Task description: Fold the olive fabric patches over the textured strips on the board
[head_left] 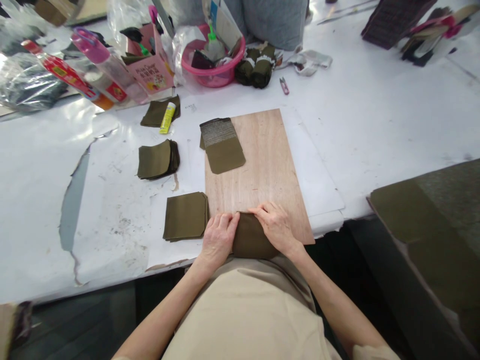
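An olive-green fabric piece lies at the near edge of the wooden board, its lower part against my clothing. My left hand pinches its upper left corner between thumb and fingers. On the top edge, toward the right, my right hand grips the fabric with its fingertips. To the left of my left hand sits a stack of olive fabric pieces with cut corners. Farther up the board rests another olive piece with a grey, speckled band across its top.
Two more olive stacks are at the left, the farther one under a yellow tube. Behind stand a pink basket, bottles and a pink box. Small thread snips lie beyond the board.
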{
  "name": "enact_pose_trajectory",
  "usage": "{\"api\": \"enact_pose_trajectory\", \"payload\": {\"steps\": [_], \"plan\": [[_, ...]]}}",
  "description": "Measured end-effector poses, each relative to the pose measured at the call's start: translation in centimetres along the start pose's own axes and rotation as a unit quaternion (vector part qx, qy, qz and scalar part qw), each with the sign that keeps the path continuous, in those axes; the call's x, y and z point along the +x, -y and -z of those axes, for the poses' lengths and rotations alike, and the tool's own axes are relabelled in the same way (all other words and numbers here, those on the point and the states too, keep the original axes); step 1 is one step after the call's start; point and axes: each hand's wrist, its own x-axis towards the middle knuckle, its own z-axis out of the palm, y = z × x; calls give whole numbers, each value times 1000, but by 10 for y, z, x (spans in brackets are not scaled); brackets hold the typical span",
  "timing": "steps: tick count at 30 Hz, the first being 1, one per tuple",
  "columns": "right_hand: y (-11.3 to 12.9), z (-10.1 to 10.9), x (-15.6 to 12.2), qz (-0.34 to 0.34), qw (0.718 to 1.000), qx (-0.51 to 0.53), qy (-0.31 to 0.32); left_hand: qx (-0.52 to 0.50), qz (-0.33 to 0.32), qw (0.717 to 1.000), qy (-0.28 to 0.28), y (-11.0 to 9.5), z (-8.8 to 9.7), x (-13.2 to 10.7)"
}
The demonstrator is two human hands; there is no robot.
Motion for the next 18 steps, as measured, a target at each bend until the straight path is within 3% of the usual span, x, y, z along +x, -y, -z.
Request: {"api": "enact_pose_trajectory", "payload": {"steps": [10,18], "plan": [[0,3,2,-2,1000,-7,4,-34,22,999,-32,3,-7,-8],[-1,4,3,-17,999,26,14,-44,14,999,-18,4,-5,-6]]}}
